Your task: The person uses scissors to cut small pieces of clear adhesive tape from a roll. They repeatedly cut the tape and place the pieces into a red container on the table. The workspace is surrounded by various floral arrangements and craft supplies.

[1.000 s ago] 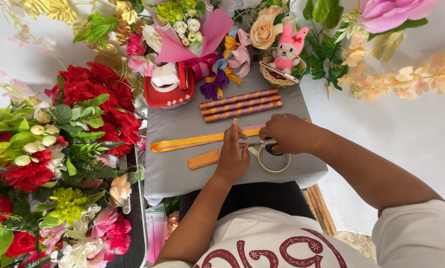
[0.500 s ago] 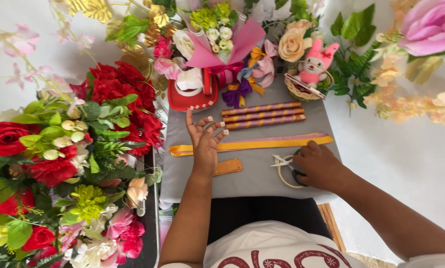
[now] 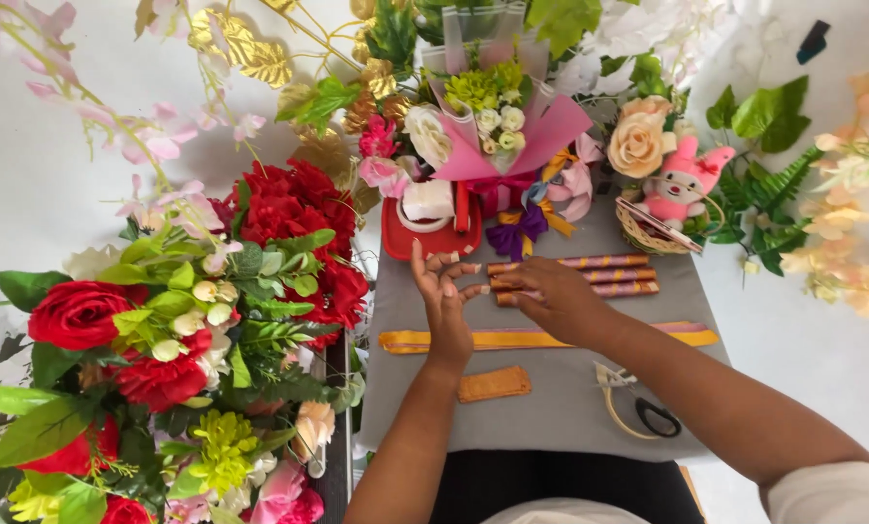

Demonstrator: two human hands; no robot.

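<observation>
Both arms are bare from the wrist up past the elbow. The left hand and right hand wear no gloves, and no rings, watch or bracelets show. The fingers are bare, with short nails. At the lower right corner a short white sleeve covers the right upper arm, and a strip of white shirt shows at the bottom edge, above dark clothing on the lap.

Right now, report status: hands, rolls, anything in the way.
Both hands at the rolls: left hand open, fingers spread; right hand on their near ends. Ribbon flat just below. Scissors lie clear.
</observation>
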